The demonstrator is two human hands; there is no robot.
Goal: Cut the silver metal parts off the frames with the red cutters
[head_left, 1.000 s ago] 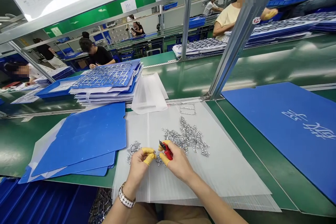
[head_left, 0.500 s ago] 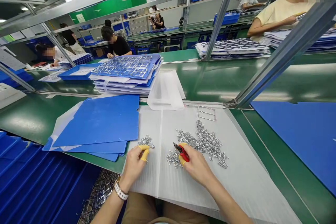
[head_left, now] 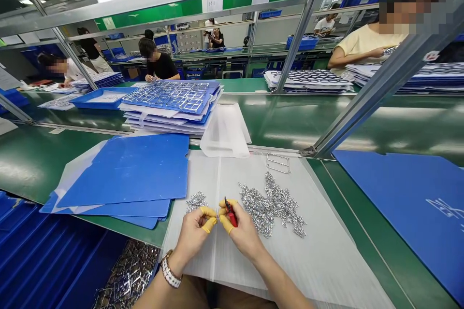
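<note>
My right hand, with yellow finger covers, is closed round red-handled nippers whose dark jaws point up and away. My left hand, also in yellow finger covers, is pinched, its fingertips almost meeting those of the right. A tiny silver piece shows between the two sets of fingertips; its exact shape is too small to make out. Just beyond the left hand lies a small pile of silver parts. A larger pile of the same shiny parts spreads to the right of my right hand.
White sheeting covers the bench under the piles. A silver frame lies at its far edge. Blue sheets are at left, stacked trays of frames behind. A bin of metal scraps sits below left. A metal post slants at right.
My right hand has moved left with the nippers, away from the large pile, to meet my left hand. The left hand has shifted slightly right, and the view has tilted a little.
</note>
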